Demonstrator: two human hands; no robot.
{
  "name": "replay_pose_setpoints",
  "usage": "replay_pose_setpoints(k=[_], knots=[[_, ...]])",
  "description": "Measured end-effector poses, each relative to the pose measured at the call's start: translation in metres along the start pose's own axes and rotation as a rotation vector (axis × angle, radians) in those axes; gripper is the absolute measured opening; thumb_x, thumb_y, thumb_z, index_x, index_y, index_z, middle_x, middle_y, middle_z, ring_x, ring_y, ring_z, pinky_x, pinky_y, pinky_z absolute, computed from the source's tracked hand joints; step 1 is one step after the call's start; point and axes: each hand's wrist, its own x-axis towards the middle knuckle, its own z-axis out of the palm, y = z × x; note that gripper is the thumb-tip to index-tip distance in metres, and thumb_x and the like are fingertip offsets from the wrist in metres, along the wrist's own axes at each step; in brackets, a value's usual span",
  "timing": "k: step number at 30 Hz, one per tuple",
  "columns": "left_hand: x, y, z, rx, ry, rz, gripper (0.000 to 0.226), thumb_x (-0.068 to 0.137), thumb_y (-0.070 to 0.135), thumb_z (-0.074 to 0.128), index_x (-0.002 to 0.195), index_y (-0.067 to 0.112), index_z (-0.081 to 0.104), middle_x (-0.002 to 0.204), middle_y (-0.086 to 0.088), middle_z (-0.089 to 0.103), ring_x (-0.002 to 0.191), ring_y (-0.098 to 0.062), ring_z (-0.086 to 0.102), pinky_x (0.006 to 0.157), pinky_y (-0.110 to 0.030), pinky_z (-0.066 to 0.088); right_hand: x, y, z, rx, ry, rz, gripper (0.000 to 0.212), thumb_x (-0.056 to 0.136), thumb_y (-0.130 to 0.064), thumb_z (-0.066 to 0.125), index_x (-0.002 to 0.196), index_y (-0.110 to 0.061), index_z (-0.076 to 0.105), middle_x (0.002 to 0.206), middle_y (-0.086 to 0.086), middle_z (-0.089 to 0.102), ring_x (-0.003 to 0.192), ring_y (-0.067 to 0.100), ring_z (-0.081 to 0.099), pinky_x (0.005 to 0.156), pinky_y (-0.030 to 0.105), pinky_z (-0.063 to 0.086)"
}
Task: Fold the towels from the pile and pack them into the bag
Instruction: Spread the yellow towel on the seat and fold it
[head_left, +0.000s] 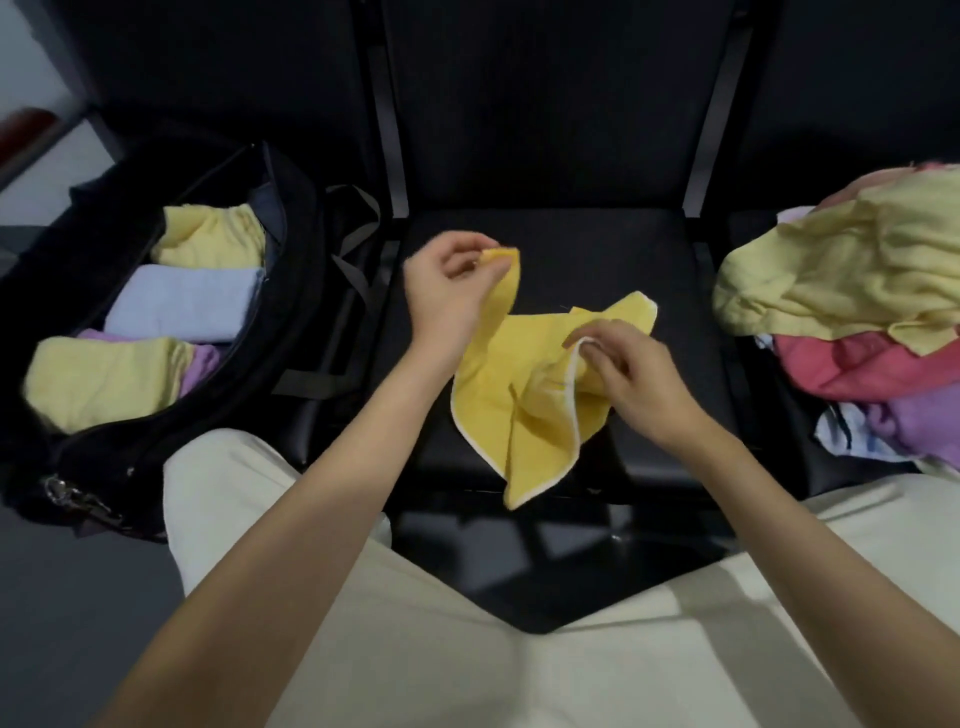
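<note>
A bright yellow towel (498, 374) with a white hem lies crumpled on the black seat (597, 249) in front of me. My left hand (447, 291) pinches one corner of it and holds that corner up at the towel's far left. My right hand (639, 379) pinches the white hem on the towel's right side. At the left stands the open black bag (291, 218), holding folded towels: pale yellow, light blue and purple. The pile of unfolded towels (841, 275) sits at the right, pale yellow on top, pink and purple beneath.
The bag's black straps (353, 244) lie between the bag and the seat. My legs in pale trousers (467, 649) fill the bottom of the view. The seat's dark backrest (545, 104) rises behind the towel.
</note>
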Motion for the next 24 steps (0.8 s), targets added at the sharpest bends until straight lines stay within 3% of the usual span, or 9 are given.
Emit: replay_pose_setpoints(k=[3, 5, 8, 11, 15, 17, 21, 24], knots=[[-0.017, -0.023, 0.009, 0.11, -0.229, -0.084, 0.017, 0.076, 0.0, 0.076, 0.084, 0.013, 0.068, 0.076, 0.002, 0.069, 0.07, -0.003, 0.065, 0.067, -0.021, 0.053, -0.01, 0.027, 0.015, -0.126, -0.22, 0.126, 0.015, 0.093, -0.016, 0.058, 0.107, -0.014, 0.06, 0.086, 0.001, 0.064, 0.076, 0.011, 0.056, 0.072, 0.029, 0.047], [-0.028, -0.041, 0.01, 0.188, -0.263, -0.111, 0.022, 0.078, 0.0, 0.074, 0.09, 0.014, 0.062, 0.076, 0.006, 0.065, 0.064, 0.005, 0.062, 0.064, -0.014, 0.049, -0.017, 0.033, 0.022, -0.086, -0.175, 0.231, 0.016, 0.088, -0.02, 0.065, 0.099, -0.013, 0.055, 0.082, 0.0, 0.064, 0.074, 0.017, 0.058, 0.067, 0.034, 0.046], [-0.047, -0.058, 0.007, 0.287, -0.315, -0.086, 0.02, 0.082, -0.003, 0.067, 0.084, 0.013, 0.055, 0.078, 0.005, 0.06, 0.064, 0.006, 0.06, 0.064, -0.011, 0.047, -0.021, 0.031, 0.026, 0.018, 0.001, 0.269, 0.018, 0.081, -0.021, 0.074, 0.081, -0.013, 0.058, 0.072, -0.005, 0.062, 0.067, 0.012, 0.054, 0.061, 0.028, 0.043], [-0.055, -0.063, 0.003, 0.358, -0.363, -0.093, 0.023, 0.084, -0.005, 0.06, 0.075, 0.015, 0.068, 0.074, 0.013, 0.064, 0.068, 0.01, 0.06, 0.067, -0.004, 0.043, -0.021, 0.029, 0.026, -0.002, 0.093, 0.259, 0.012, 0.075, -0.023, 0.079, 0.077, -0.018, 0.069, 0.077, -0.006, 0.057, 0.077, 0.013, 0.051, 0.066, 0.02, 0.038], [-0.058, -0.062, 0.001, 0.3, -0.459, -0.213, 0.013, 0.081, 0.009, 0.071, 0.09, 0.018, 0.074, 0.093, 0.01, 0.07, 0.092, -0.007, 0.067, 0.083, -0.016, 0.052, -0.019, 0.026, 0.027, 0.0, 0.142, 0.257, 0.008, 0.074, -0.022, 0.079, 0.082, -0.019, 0.076, 0.075, -0.008, 0.048, 0.077, 0.014, 0.046, 0.069, 0.022, 0.037], [-0.061, -0.063, 0.0, 0.351, -0.516, -0.182, 0.026, 0.076, 0.018, 0.079, 0.101, 0.015, 0.072, 0.101, 0.006, 0.07, 0.096, -0.007, 0.066, 0.085, -0.018, 0.053, -0.017, 0.023, 0.026, 0.026, 0.147, 0.26, 0.008, 0.076, -0.022, 0.078, 0.083, -0.019, 0.077, 0.074, -0.01, 0.05, 0.07, 0.009, 0.045, 0.066, 0.02, 0.038], [-0.064, -0.064, 0.0, 0.533, -0.456, 0.026, 0.012, 0.079, 0.016, 0.075, 0.091, 0.012, 0.076, 0.09, 0.002, 0.073, 0.084, -0.011, 0.067, 0.08, -0.027, 0.054, -0.013, 0.02, 0.022, 0.063, 0.136, 0.25, 0.008, 0.08, -0.02, 0.075, 0.087, -0.021, 0.076, 0.077, -0.015, 0.055, 0.069, 0.002, 0.049, 0.063, 0.008, 0.035], [-0.061, -0.066, -0.002, 0.519, -0.342, -0.017, 0.005, 0.082, 0.014, 0.073, 0.085, 0.012, 0.076, 0.08, 0.007, 0.071, 0.075, -0.009, 0.066, 0.075, -0.024, 0.055, -0.015, 0.026, 0.016, 0.062, 0.147, 0.274, 0.012, 0.082, -0.012, 0.071, 0.093, -0.017, 0.073, 0.084, -0.01, 0.063, 0.075, 0.001, 0.055, 0.066, 0.006, 0.04]])
